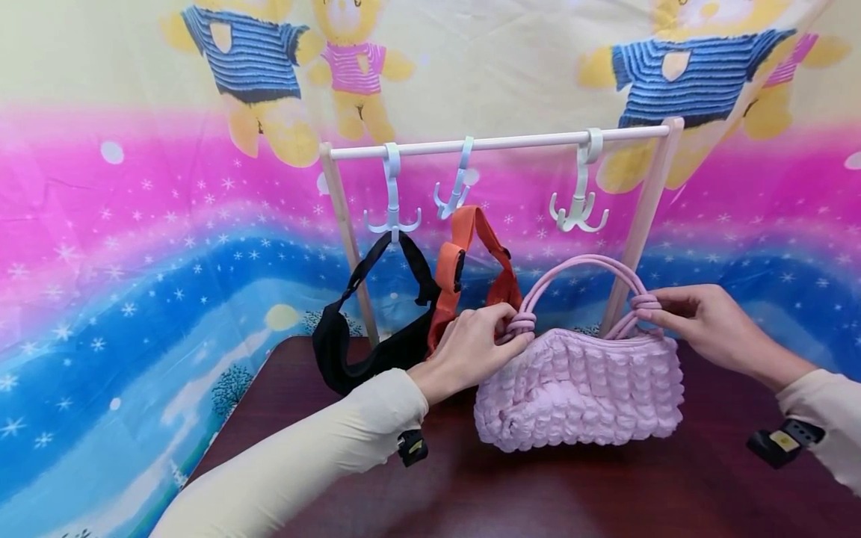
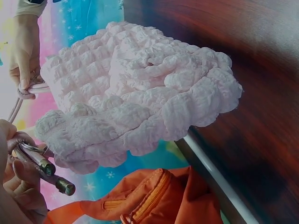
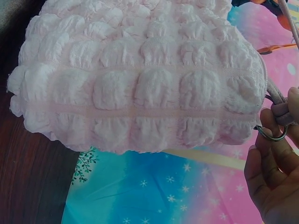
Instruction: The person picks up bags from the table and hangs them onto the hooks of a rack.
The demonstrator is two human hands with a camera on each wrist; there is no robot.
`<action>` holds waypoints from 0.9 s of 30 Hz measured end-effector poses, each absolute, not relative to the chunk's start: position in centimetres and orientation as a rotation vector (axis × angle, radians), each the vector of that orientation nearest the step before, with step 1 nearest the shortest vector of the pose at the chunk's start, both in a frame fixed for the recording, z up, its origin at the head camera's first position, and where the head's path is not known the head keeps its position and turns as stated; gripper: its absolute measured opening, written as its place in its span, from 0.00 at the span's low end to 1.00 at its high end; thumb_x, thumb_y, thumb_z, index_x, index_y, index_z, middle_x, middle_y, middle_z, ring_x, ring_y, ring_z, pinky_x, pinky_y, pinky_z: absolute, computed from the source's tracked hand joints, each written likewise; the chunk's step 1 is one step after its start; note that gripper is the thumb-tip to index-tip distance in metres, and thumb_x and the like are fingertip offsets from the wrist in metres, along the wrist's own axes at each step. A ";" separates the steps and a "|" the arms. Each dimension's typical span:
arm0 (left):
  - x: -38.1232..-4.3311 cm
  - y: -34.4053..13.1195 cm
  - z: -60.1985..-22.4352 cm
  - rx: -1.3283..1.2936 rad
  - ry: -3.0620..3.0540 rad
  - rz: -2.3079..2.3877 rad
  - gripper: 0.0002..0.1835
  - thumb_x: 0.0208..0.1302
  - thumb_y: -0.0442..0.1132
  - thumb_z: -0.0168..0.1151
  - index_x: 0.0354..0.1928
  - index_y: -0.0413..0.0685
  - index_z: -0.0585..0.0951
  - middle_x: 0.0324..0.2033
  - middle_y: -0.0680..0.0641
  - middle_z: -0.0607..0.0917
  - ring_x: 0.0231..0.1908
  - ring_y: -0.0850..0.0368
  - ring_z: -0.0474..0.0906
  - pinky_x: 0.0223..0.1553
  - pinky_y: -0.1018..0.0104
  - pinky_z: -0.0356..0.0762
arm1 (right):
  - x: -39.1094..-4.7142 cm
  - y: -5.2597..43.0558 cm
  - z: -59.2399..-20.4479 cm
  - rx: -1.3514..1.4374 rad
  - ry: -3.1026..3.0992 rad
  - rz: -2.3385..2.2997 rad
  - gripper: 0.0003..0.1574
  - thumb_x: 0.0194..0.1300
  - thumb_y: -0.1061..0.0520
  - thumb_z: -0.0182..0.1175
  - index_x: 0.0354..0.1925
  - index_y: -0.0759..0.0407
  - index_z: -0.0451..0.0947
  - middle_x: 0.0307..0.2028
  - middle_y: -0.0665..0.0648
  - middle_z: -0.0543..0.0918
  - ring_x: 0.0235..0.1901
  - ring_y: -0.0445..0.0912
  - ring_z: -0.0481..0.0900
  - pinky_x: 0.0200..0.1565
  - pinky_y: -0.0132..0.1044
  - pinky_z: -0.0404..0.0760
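Observation:
A puffy pink handbag [image 1: 585,388] hangs between both hands over the dark table, its corded handle [image 1: 581,260] arching up in a loop. My left hand [image 1: 467,347] pinches the knot at the handle's left end. At the other end, my right hand [image 1: 706,329] pinches the matching knot between thumb and fingers. Metal-tipped cord ends [image 2: 56,175] stick out below the left fingers in the left wrist view. A metal ring [image 3: 273,134] joins handle and bag beside the right fingers in the right wrist view.
Behind the bag stands a rack with a white rail [image 1: 511,140] and wooden posts. A black bag [image 1: 336,344] hangs from the left hook [image 1: 393,202]. Near it, an orange bag [image 1: 464,254] hangs below the middle hook [image 1: 457,187]. Another hook [image 1: 580,202] is on the right.

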State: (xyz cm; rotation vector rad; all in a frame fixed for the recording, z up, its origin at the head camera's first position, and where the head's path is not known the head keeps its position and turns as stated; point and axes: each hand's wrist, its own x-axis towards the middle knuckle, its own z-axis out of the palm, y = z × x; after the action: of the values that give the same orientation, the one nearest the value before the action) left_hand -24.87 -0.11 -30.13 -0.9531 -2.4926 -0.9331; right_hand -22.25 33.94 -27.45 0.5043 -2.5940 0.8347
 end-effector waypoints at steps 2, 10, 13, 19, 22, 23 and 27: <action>-24.9 -0.1 -30.1 -0.959 -2.492 -0.937 0.13 0.68 0.55 0.65 0.46 0.57 0.81 0.22 0.56 0.75 0.23 0.65 0.71 0.23 0.74 0.65 | -22.2 33.9 -27.4 0.506 -2.591 0.832 0.18 0.67 0.61 0.67 0.53 0.66 0.84 0.33 0.28 0.84 0.30 0.29 0.81 0.27 0.28 0.74; -24.8 0.0 -29.6 -0.976 -2.477 -0.930 0.13 0.68 0.54 0.66 0.45 0.56 0.82 0.21 0.56 0.76 0.21 0.66 0.71 0.23 0.75 0.66 | -22.4 34.1 -27.1 0.527 -2.563 0.848 0.17 0.67 0.63 0.66 0.53 0.68 0.84 0.32 0.27 0.84 0.30 0.28 0.82 0.26 0.28 0.73; -24.7 0.0 -29.5 -0.966 -2.472 -0.921 0.13 0.67 0.54 0.66 0.45 0.55 0.82 0.21 0.56 0.76 0.21 0.66 0.70 0.23 0.75 0.64 | -22.3 34.0 -27.0 0.528 -2.562 0.854 0.17 0.67 0.63 0.66 0.53 0.68 0.83 0.32 0.28 0.85 0.31 0.28 0.82 0.27 0.28 0.75; -24.7 0.1 -29.4 -0.953 -2.483 -0.918 0.13 0.67 0.54 0.67 0.45 0.55 0.81 0.20 0.55 0.74 0.20 0.66 0.69 0.22 0.75 0.63 | -22.1 33.6 -26.6 0.454 -2.573 0.876 0.18 0.67 0.59 0.67 0.53 0.65 0.84 0.32 0.33 0.87 0.31 0.30 0.83 0.26 0.30 0.74; -24.7 0.1 -29.3 -0.946 -2.486 -0.925 0.14 0.66 0.55 0.67 0.45 0.56 0.81 0.20 0.55 0.74 0.20 0.66 0.69 0.22 0.74 0.62 | -22.2 33.5 -26.4 0.441 -2.565 0.888 0.18 0.67 0.59 0.67 0.53 0.65 0.84 0.31 0.34 0.87 0.31 0.29 0.83 0.27 0.29 0.76; -24.7 0.1 -29.2 -0.944 -2.484 -0.929 0.14 0.66 0.55 0.67 0.45 0.56 0.81 0.20 0.55 0.74 0.20 0.65 0.69 0.21 0.74 0.63 | -22.2 33.4 -26.4 0.429 -2.561 0.894 0.18 0.67 0.58 0.67 0.53 0.64 0.85 0.31 0.33 0.87 0.31 0.28 0.83 0.28 0.29 0.77; -24.7 0.2 -29.0 -0.937 -2.479 -0.941 0.15 0.66 0.55 0.68 0.46 0.55 0.82 0.21 0.54 0.74 0.21 0.65 0.69 0.22 0.74 0.63 | -22.3 33.4 -26.3 0.411 -2.547 0.899 0.17 0.67 0.58 0.67 0.52 0.64 0.85 0.30 0.31 0.86 0.32 0.28 0.84 0.29 0.27 0.78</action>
State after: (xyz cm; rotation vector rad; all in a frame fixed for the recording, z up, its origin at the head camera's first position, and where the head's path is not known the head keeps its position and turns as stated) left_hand -24.74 0.18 -28.97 -0.9368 -2.4790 -0.9411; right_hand -22.29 33.39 -26.31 0.4107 -2.5466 0.8989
